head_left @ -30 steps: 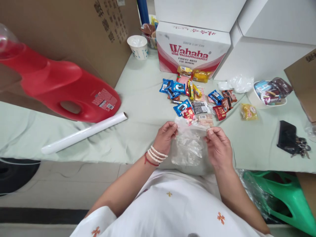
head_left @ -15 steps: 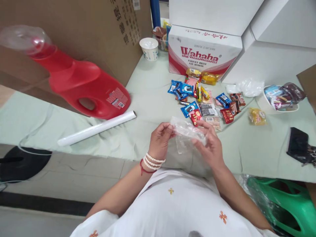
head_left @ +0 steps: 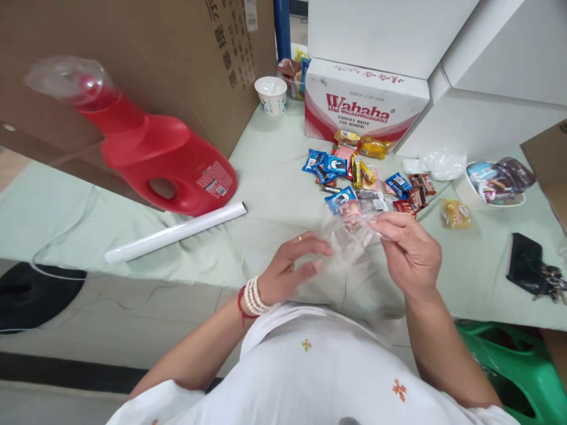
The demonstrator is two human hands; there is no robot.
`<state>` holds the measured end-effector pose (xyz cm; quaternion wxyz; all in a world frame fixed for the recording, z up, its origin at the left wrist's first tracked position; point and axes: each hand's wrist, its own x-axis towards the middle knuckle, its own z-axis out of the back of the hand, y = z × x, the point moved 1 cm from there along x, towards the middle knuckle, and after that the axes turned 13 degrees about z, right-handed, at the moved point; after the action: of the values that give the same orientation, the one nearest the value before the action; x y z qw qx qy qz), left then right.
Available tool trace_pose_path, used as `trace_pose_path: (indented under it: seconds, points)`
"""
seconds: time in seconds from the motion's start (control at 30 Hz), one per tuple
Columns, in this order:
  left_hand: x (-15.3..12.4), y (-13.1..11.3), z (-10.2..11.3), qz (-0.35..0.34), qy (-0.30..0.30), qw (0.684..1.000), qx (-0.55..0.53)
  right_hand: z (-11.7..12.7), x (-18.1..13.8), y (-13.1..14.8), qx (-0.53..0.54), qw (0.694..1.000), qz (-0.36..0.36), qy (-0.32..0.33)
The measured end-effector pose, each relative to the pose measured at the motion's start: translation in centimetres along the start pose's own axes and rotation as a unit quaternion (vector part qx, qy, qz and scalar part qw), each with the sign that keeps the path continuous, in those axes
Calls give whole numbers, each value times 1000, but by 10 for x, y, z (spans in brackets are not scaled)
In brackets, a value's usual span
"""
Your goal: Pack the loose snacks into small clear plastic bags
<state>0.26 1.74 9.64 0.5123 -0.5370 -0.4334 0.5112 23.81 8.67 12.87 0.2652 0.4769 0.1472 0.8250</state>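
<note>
A thin clear plastic bag (head_left: 349, 245) hangs crumpled and blurred between my hands, above the front of the table. My right hand (head_left: 410, 251) pinches its right end between thumb and fingers. On the other side, my left hand (head_left: 292, 265) has thumb and fingers apart at the bag's edge; whether the fingertips touch the film I cannot tell. Just beyond the bag lies a loose pile of small wrapped snacks, among them blue packets (head_left: 335, 165), yellow sticks (head_left: 357, 171) and a red packet (head_left: 405, 206). Through the film a red packet (head_left: 349, 209) shows.
A large red jug (head_left: 170, 159) and a white tube (head_left: 177, 232) lie at left. Behind stand a paper cup (head_left: 271, 94) and a Wahaha box (head_left: 365, 103). To the right are a filled white tub (head_left: 491, 203), a yellow-wrapped snack (head_left: 456, 213) and a black case with keys (head_left: 525, 264).
My left hand has let go of its pinch and its fingers have spread. My right hand has shifted right and closed on the bag, which has bunched up.
</note>
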Motion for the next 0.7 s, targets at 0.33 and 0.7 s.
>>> trace_pose_path:
  seconds: [0.33,0.7]
  points:
    - [23,22,-66,-36,-146,974,168,-22,-15,-6,-138,987,-9,82]
    - [53,2,-1,2,-179,979,96,63,21,-12,-231,954,-99,163]
